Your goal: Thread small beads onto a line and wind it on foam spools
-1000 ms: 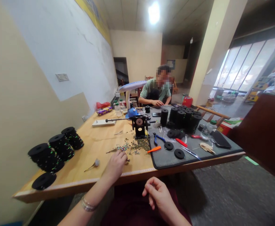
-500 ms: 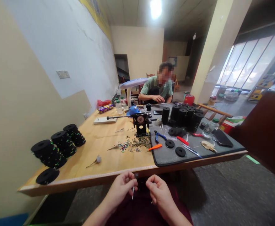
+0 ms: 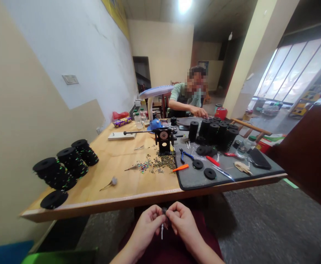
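small dark piece [image 3: 164,211], slim white strip [image 3: 162,232]

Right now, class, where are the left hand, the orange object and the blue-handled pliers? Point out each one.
Left hand [image 3: 148,222]: head view, on the back of the hand.
Orange object [image 3: 180,168]: head view, on the middle of its body.
Blue-handled pliers [image 3: 182,157]: head view, on one blue handle.

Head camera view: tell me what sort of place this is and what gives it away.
Probably a small workshop for handwork: a wooden table bears black spools, a scatter of small metallic-looking parts and blue-handled pliers.
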`<act>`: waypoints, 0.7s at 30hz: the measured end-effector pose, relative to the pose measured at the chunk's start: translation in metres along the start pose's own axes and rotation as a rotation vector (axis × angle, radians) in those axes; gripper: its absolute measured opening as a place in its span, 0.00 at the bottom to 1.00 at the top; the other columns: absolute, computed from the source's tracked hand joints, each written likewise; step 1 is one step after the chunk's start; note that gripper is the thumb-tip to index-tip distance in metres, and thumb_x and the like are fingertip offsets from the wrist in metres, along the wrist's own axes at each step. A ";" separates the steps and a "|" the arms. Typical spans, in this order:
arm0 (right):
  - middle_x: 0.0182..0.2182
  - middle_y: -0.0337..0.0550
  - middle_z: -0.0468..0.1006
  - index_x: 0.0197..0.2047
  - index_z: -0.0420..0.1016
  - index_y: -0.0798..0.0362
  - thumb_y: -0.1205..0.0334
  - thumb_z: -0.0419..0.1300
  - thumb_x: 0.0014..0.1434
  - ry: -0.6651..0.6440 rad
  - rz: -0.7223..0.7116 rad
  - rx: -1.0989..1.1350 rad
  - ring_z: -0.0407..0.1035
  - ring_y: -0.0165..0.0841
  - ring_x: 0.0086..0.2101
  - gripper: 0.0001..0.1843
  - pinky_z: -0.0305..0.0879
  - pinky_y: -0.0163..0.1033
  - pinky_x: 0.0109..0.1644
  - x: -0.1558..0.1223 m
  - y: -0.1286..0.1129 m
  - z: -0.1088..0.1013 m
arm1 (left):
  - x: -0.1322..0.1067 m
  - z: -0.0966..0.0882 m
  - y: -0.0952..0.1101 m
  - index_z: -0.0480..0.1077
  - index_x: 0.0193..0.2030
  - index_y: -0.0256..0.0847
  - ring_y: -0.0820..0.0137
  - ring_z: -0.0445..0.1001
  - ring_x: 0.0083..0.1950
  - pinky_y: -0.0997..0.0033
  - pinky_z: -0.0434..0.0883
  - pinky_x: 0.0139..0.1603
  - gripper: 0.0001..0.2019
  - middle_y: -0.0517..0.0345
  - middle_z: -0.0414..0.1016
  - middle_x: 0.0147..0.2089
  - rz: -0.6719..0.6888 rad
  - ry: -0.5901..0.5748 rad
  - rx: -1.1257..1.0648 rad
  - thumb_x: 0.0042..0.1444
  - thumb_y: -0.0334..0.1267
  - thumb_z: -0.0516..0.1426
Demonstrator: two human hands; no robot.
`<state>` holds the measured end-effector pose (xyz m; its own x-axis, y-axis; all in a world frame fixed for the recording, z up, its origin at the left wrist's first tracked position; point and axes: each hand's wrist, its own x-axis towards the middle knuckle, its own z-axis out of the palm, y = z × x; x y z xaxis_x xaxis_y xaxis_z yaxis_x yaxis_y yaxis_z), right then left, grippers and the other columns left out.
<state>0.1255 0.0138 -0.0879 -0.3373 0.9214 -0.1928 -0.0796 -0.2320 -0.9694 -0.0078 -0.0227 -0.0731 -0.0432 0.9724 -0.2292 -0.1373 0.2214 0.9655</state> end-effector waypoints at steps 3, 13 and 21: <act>0.09 0.25 0.60 0.25 0.62 0.53 0.42 0.64 0.45 0.001 -0.009 -0.013 0.47 0.20 0.11 0.23 0.40 0.27 0.15 -0.001 0.000 0.001 | -0.002 0.002 0.003 0.62 0.24 0.39 0.79 0.61 0.18 0.81 0.58 0.18 0.14 0.65 0.68 0.19 0.022 0.004 0.030 0.44 0.42 0.64; 0.08 0.24 0.58 0.25 0.61 0.52 0.43 0.62 0.47 0.001 -0.051 -0.054 0.47 0.20 0.10 0.22 0.42 0.27 0.14 -0.001 0.002 0.004 | -0.003 0.004 -0.005 0.63 0.25 0.40 0.77 0.65 0.19 0.78 0.64 0.19 0.14 0.66 0.66 0.20 0.023 -0.003 -0.069 0.45 0.43 0.64; 0.09 0.26 0.60 0.26 0.62 0.53 0.40 0.62 0.46 -0.017 -0.018 -0.008 0.48 0.20 0.11 0.24 0.41 0.27 0.15 0.000 0.008 -0.001 | -0.004 0.004 -0.004 0.68 0.30 0.37 0.78 0.67 0.23 0.80 0.63 0.24 0.11 0.64 0.70 0.23 -0.101 -0.036 -0.220 0.47 0.40 0.64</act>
<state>0.1255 0.0124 -0.0956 -0.3515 0.9201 -0.1727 -0.0785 -0.2128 -0.9739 -0.0036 -0.0274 -0.0751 0.0165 0.9491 -0.3146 -0.3512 0.3001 0.8869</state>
